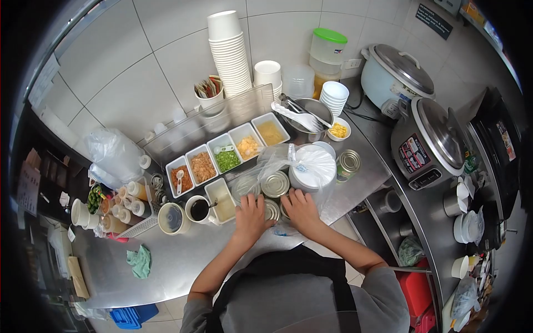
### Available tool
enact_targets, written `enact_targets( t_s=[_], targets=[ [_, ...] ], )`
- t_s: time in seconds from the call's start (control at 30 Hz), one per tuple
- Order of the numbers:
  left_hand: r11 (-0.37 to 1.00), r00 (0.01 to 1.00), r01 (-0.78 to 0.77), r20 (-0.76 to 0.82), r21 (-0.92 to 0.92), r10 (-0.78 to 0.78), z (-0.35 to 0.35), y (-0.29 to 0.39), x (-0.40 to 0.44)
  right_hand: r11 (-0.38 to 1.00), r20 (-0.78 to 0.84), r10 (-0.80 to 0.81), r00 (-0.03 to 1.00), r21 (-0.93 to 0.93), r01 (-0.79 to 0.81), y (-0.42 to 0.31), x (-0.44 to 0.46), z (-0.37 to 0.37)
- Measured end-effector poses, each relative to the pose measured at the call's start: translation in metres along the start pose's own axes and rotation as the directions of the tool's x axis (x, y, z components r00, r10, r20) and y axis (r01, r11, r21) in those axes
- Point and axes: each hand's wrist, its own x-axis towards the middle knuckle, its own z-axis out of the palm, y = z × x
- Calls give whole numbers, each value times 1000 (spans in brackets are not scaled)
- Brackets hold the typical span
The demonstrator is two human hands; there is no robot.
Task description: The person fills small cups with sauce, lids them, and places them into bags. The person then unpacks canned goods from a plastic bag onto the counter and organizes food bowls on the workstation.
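My left hand (251, 218) is curled at the left side of a small tin can (271, 211), its thumb along the near edge. Across from it, my right hand (301, 212) bends its fingers over another can, mostly hidden beneath the palm and fingers. Just beyond my hands stands a larger can (275, 183) with a ringed metal top. Clear plastic covers a round item at its left. A stack of white lids or bowls in a clear plastic bag (312, 168) sits beyond my right hand. Another labelled can (348, 161) is farther right.
White tubs of toppings (227, 159) line the back of the steel counter (183, 261). A cup of dark liquid (200, 209) and a pale tub (221, 201) stand left of my hands. Paper cups (232, 61), a pot (319, 114), rice cookers (427, 144) and a green cloth (139, 261) surround the work area.
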Motion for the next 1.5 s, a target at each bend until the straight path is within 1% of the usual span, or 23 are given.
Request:
enact_targets(
  t_s=[0.07, 0.17, 0.23, 0.37, 0.43, 0.53, 0.57, 0.63, 0.7, 0.73, 0.77, 0.8, 0.83, 0.93, 0.97, 1.0, 1.03, 1.13, 1.23, 1.27, 1.37, 1.4, 1.5],
  targets=[
    [999, 999, -33, -33, 15, 33, 1, -1, 0, 991, 123, -13, 992, 133, -4, 9, 1, -12],
    [996, 995, -94, -38, 5, 94, 2, -3, 5, 995, 4, -88, 996, 38, 88, 12, -2, -2],
    [992, 987, -128, -97, -9, 127, 9, -7, 6, 983, -27, -167, 986, 69, 168, 21, -2, 1],
    [983, 984, -171, -68, -62, 167, -1, -10, 7, 954, -16, -245, 969, 173, 244, 28, -4, -23],
    [984, 983, -175, -54, -18, 174, 2, -9, 6, 951, -56, -216, 975, 215, 223, 32, -7, -44],
    [981, 979, -195, 54, -8, 195, -6, -7, 8, 927, -143, -130, 981, 333, 171, 40, -15, -88],
    [976, 977, -211, 26, -63, 213, -10, -8, 8, 913, -176, -88, 980, 380, 150, 44, -18, -101],
    [953, 968, -250, -45, -171, 246, -22, -9, 10, 729, -155, 164, 974, 684, -14, 55, -28, -108],
    [886, 965, -257, -54, -386, 257, -46, -5, 14, 438, -100, 412, 905, 894, -101, 68, -39, -102],
    [835, 963, -258, -56, -487, 265, -52, -3, 16, 345, -150, 469, 870, 938, -24, 77, -42, -83],
    [768, 960, -248, -41, -590, 278, -53, 1, 20, 69, -25, 530, 848, 998, -14, 75, -44, -83],
    [692, 955, -234, -28, -683, 295, -54, 6, 23, -211, 110, 553, 826, 977, 11, 70, -48, -84],
    [606, 950, -214, -19, -766, 312, -56, 12, 27, -473, 245, 536, 808, 880, 47, 65, -51, -84],
    [258, 956, -265, -219, -929, 194, -56, 41, 31, -694, 424, 455, 783, 719, 14, 51, -62, -70],
    [190, 956, -258, -222, -947, 191, -56, 42, 33, -761, 479, 419, 771, 648, 12, 47, -66, -66],
    [121, 956, -248, -223, -961, 191, -55, 42, 36, -798, 479, 312, 820, 601, -47, 48, -73, -65],
    [52, 957, -234, -221, -971, 190, -55, 43, 37, -769, 448, 289, 846, 635, -74, 46, -79, -62],
    [-276, 967, -86, -147, -957, 209, -73, 47, 39, -669, 349, 190, 918, 730, -139, 50, -91, -64],
    [-188, 945, -31, -90, -982, 314, -88, 52, 37, -423, 262, 33, 964, 878, -224, 57, -90, -71],
    [-83, 936, -115, -136, -990, 324, -91, 56, 36, -448, 217, 110, 970, 882, -147, 50, -85, -76],
    [48, 922, -268, -241, -962, 303, -101, 65, 37, -524, 162, 272, 949, 852, 5, 38, -84, -64],
    [21, 936, -211, -196, -977, 292, -104, 67, 37, -620, 239, 309, 920, 785, 5, 35, -84, -62],
    [209, 934, -315, -263, -926, 242, -103, 55, 42, -687, 277, 444, 852, 715, 126, 36, -84, -65]
  ],
)
